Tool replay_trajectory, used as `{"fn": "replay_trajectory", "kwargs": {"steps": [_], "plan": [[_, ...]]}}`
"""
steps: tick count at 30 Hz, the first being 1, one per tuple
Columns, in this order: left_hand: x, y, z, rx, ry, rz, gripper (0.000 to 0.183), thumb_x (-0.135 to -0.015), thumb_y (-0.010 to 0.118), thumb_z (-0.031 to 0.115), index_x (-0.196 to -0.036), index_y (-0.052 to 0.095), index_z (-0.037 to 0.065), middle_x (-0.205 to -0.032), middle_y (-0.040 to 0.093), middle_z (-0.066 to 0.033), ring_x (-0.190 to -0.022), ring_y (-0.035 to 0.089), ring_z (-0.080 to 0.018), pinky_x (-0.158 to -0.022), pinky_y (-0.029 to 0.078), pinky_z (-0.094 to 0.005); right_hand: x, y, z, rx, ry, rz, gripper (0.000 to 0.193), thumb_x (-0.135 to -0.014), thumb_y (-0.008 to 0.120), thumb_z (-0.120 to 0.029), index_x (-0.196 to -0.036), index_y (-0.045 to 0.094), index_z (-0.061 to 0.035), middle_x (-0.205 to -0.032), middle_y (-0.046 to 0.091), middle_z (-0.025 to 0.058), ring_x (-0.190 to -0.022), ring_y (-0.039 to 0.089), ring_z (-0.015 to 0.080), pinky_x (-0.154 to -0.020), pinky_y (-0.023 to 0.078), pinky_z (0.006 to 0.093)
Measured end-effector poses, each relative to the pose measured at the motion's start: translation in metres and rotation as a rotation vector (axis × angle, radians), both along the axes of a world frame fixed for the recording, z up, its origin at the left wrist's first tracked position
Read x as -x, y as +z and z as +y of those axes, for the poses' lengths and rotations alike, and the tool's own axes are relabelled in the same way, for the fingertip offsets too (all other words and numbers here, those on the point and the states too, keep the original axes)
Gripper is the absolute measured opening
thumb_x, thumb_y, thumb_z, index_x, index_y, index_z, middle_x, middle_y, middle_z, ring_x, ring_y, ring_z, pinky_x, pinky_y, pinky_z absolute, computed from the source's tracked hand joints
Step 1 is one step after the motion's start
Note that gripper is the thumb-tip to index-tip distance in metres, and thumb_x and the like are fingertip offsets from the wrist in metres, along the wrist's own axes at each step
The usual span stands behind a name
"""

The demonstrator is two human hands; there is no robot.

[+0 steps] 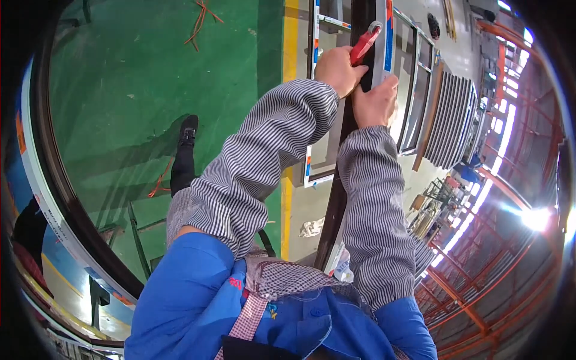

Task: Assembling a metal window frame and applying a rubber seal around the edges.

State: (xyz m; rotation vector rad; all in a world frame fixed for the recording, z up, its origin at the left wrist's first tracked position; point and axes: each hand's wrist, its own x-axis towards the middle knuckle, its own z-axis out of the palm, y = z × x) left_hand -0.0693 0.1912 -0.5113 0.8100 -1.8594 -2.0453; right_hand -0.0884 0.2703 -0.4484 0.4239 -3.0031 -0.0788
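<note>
My left hand (338,72) is closed around a red-handled tool (364,45) with a rounded metal head; its exact kind does not show. The tool points up and away over a long dark frame bar (362,18) with a pale strip and blue-and-orange film along its right side. Just nearer and to the right, my right hand (375,105) grips the edge of this bar, fingers curled over the pale strip. The bar runs from the far edge down toward my waist, passing under both forearms.
White-edged window frames (414,84) lie beyond the bar on both sides. A stack of grey profiles (450,120) stands to the right. At left another long dark bar (54,150) curves along the view. Orange cord (198,27) lies on the green floor (132,72), bordered by a yellow line (289,54).
</note>
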Motion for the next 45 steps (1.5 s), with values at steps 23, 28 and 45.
{"fn": "replay_trajectory", "kwargs": {"steps": [23, 28, 45], "plan": [[-0.144, -0.026, 0.088, -0.874, 0.065, 0.153, 0.024, -0.093, 0.047, 0.023, -0.107, 0.044, 0.003, -0.075, 0.055, -0.0045, -0.056, 0.056, -0.0117, -0.049, 0.045, -0.0258, 0.038, 0.001, 0.009, -0.049, 0.136, 0.003, 0.069, -0.065, 0.072, -0.047, -0.105, 0.05, 0.004, -0.097, 0.06, 0.027, -0.094, 0.058, 0.0411, -0.083, 0.046, 0.0424], [-0.209, -0.016, 0.15, -0.804, -0.247, -0.014, 0.024, -0.095, 0.043, 0.028, -0.107, 0.046, 0.008, -0.07, 0.05, -0.0011, -0.058, 0.052, -0.0084, -0.048, 0.042, -0.0241, -0.006, 0.02, 0.089, 0.584, 0.289, -0.579, 0.045, -0.092, 0.049, -0.032, -0.122, 0.046, 0.0023, -0.107, 0.058, 0.0114, -0.096, 0.055, 0.0181, -0.084, 0.042, 0.0304], [-0.239, -0.026, 0.222, -0.162, -0.315, -0.024, 0.031, -0.093, 0.043, 0.031, -0.103, 0.046, 0.002, -0.079, 0.06, -0.0235, -0.075, 0.059, -0.0413, -0.065, 0.045, -0.0496, -0.141, 0.0, 0.214, 0.698, -0.15, -0.627, 0.061, -0.092, 0.031, -0.058, -0.092, 0.058, -0.004, -0.071, 0.058, 0.003, -0.062, 0.057, 0.0117, -0.056, 0.047, 0.0249]]}}
